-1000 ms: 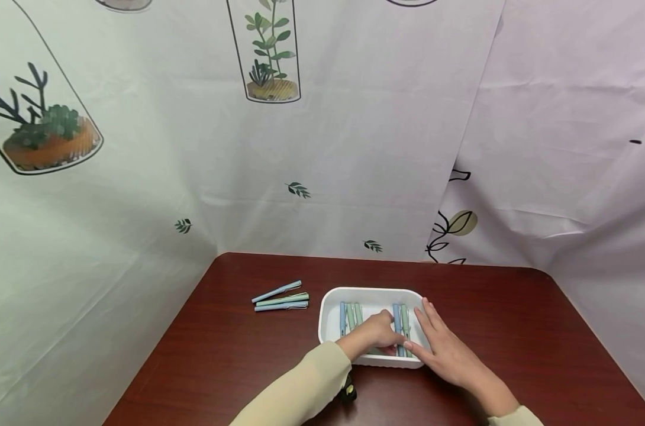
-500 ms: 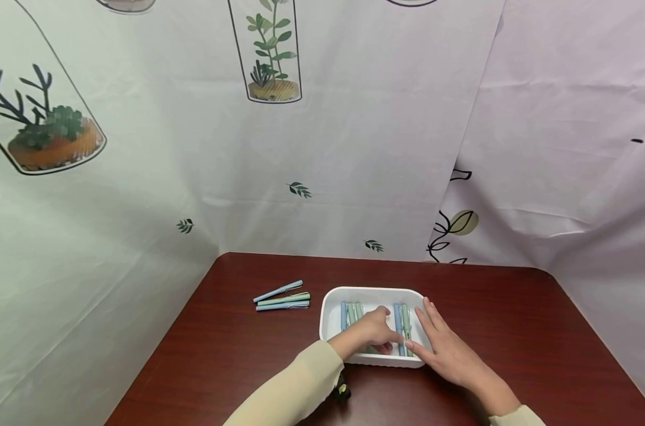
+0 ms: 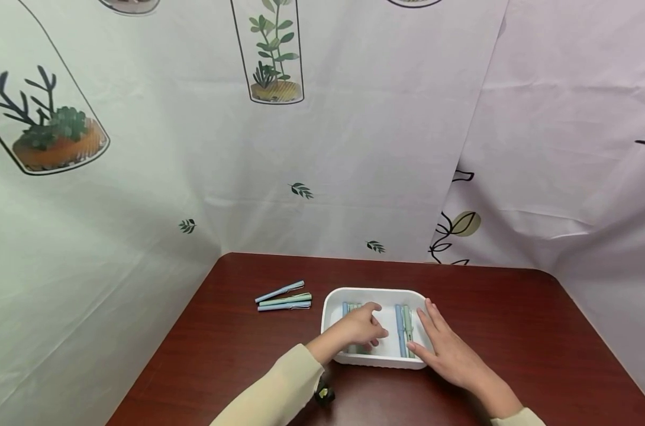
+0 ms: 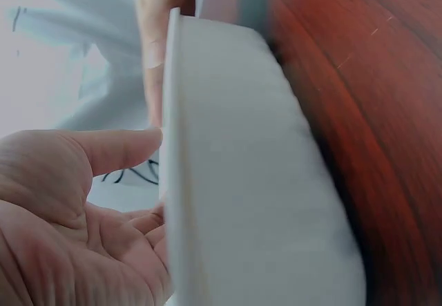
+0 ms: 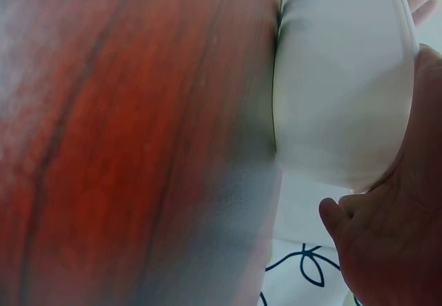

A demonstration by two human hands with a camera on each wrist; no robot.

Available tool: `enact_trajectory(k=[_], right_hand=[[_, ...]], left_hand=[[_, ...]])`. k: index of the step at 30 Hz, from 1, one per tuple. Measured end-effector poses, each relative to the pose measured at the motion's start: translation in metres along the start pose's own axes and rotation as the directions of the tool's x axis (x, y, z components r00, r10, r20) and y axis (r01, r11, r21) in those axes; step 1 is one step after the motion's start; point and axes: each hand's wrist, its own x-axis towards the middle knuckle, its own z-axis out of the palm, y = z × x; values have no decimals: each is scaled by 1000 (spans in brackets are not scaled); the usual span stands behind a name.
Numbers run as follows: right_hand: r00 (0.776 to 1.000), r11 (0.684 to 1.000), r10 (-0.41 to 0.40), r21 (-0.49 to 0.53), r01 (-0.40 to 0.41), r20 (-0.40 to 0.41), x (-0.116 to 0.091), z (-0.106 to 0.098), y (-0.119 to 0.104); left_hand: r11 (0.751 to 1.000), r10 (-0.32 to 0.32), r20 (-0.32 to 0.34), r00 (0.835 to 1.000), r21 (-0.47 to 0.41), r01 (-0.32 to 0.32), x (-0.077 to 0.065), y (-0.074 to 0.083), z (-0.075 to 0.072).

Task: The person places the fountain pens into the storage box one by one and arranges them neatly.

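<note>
A white plastic tray (image 3: 376,362) holds two groups of pens. Over its left-middle part hovers my left hand (image 3: 361,327), fingers loosely bent with nothing between them; it partly hides the left group of blue and green pens (image 3: 345,309). To its right, a blue pen (image 3: 400,331) and a green pen (image 3: 407,319) lie side by side near the tray's right end. My right hand (image 3: 447,350) rests at the right rim, fingers extended, thumb reaching over the edge by the green pen. In the left wrist view, the tray's outer wall (image 4: 235,161) blocks the pens from sight.
Left of the tray, a few more pens lie on the dark red table: a blue one (image 3: 280,291), a green one (image 3: 285,299) and another blue one (image 3: 284,306). Behind the table (image 3: 493,296) hangs a printed white cloth (image 3: 344,148).
My left hand has drawn left inside the tray, away from the right-hand pens, showing more of them and covering more of the left group. The right hand stays at the rim.
</note>
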Motion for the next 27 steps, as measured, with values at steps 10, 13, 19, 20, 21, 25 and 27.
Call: enact_trajectory(k=[10,13,19,20,21,25,27], right_hand=[[1000,1000,17,4,-17,16,0,0,1],[1000,1000,17,2,-17,20,0,-1,1],[1000,1000,21,8,-21,21,0,0,1],[1000,1000,19,7,-19,19,0,0,1],[1000,1000,18,8,-19,18,0,0,1],[1000,1000,21,13,-21,22,-1,1,1],[999,999,28,16,-28,30,-1,1,1]], left_hand=[[964,146,-70,987,233,-126,-24,-12,-37],[946,180,-94,979,291,-146,-33,-17,-49],[897,245,-117,962,404,-180,-47,-26,-73],[887,257,-118,959,424,-185,-50,-27,-77],[877,267,-119,956,442,-190,-52,-28,-80],[837,304,-122,945,508,-203,-61,-34,-93],[827,305,-130,943,527,-195,-66,-39,-100]])
